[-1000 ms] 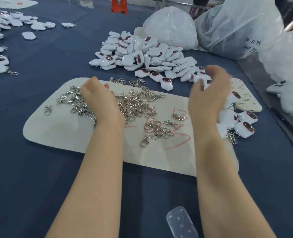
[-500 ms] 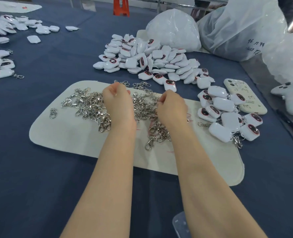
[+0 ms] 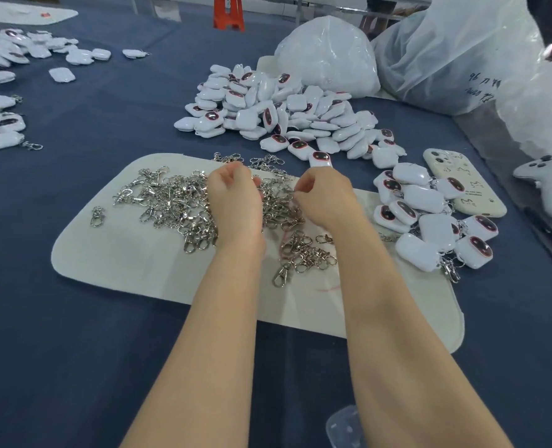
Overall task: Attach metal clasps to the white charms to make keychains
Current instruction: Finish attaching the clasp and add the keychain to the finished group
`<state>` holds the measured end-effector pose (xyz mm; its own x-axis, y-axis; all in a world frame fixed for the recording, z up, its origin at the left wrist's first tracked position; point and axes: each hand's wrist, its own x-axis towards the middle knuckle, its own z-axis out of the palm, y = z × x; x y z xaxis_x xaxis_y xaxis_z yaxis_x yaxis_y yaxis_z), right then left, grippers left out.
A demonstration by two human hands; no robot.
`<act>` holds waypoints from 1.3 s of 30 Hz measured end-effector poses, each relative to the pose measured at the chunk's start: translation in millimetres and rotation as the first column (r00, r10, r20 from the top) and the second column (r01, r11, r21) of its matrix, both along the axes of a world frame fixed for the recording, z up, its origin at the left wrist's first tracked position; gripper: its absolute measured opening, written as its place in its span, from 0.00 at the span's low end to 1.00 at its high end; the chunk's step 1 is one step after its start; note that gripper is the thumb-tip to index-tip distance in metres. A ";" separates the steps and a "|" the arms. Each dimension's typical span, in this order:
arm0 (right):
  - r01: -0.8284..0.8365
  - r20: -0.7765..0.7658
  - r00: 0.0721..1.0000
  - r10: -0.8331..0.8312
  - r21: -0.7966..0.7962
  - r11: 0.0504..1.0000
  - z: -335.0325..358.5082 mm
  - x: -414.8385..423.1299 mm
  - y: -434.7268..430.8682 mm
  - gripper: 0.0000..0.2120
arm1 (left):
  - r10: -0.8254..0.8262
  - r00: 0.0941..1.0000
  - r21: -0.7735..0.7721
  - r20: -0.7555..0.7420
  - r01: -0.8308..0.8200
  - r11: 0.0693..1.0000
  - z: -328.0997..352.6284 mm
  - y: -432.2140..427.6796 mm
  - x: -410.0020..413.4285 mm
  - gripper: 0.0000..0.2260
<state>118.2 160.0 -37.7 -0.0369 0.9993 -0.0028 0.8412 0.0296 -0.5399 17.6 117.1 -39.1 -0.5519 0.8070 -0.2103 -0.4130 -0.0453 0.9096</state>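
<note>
A heap of metal clasps (image 3: 171, 202) lies on a white mat (image 3: 122, 260), with a smaller cluster of clasps (image 3: 303, 250) nearer to me. My left hand (image 3: 232, 202) is in the heap, its fingers curled down into the clasps. Close beside it, my right hand (image 3: 324, 198) has its fingers curled and pinches at a clasp from the same heap; the fingertips are partly hidden. Beyond the mat lies a big pile of white charms (image 3: 284, 108). Charms with clasps attached (image 3: 430, 221) sit at the mat's right end.
A cream phone (image 3: 462, 185) lies right of the finished charms, beside a white controller-shaped item (image 3: 549, 179). Plastic bags (image 3: 329, 56) stand at the back right. More charms (image 3: 0, 124) lie far left. A single clasp (image 3: 97, 215) sits apart on the mat.
My right hand has come left from the finished charms to the clasp heap. My left hand has shifted right, and both hands now meet over the clasps.
</note>
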 end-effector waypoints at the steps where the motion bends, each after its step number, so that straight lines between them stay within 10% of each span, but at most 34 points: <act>1: 0.019 -0.097 0.995 -0.016 0.038 0.999 2.1 3.0 0.4 0.01 | -0.007 1.000 0.004 0.003 0.007 1.000 -0.4 0.3 -0.2 0.06; 12: 0.242 -0.868 0.454 -0.203 -0.099 0.965 -0.6 9.7 8.5 0.08 | -0.020 1.000 0.015 0.011 0.020 1.000 -2.3 2.5 1.2 0.05; 18: 0.449 -0.763 0.586 -0.273 0.026 0.893 3.2 15.2 17.2 0.16 | -0.022 0.999 0.030 0.025 0.021 0.999 -2.4 2.2 2.4 0.05; 22: 0.456 -0.178 0.885 -0.431 0.137 0.879 -8.6 10.5 33.7 0.19 | -0.018 1.000 0.037 0.024 0.017 0.999 -3.1 1.5 2.1 0.05; 26: 0.453 0.089 0.882 -0.463 0.110 0.885 -24.0 -3.9 39.4 0.32 | -0.015 0.999 0.047 0.030 0.014 0.999 -4.1 1.9 4.4 0.05; 33: 0.389 -0.076 0.921 -0.382 0.157 0.908 -15.8 1.4 36.8 0.22 | -0.093 0.996 0.047 -0.008 0.093 0.995 -2.7 3.0 8.4 0.04; 39: -0.264 -0.312 0.903 0.296 0.141 0.954 30.0 24.4 -13.6 0.03 | -0.327 0.929 -0.044 -0.173 0.324 0.945 2.1 1.1 18.1 0.21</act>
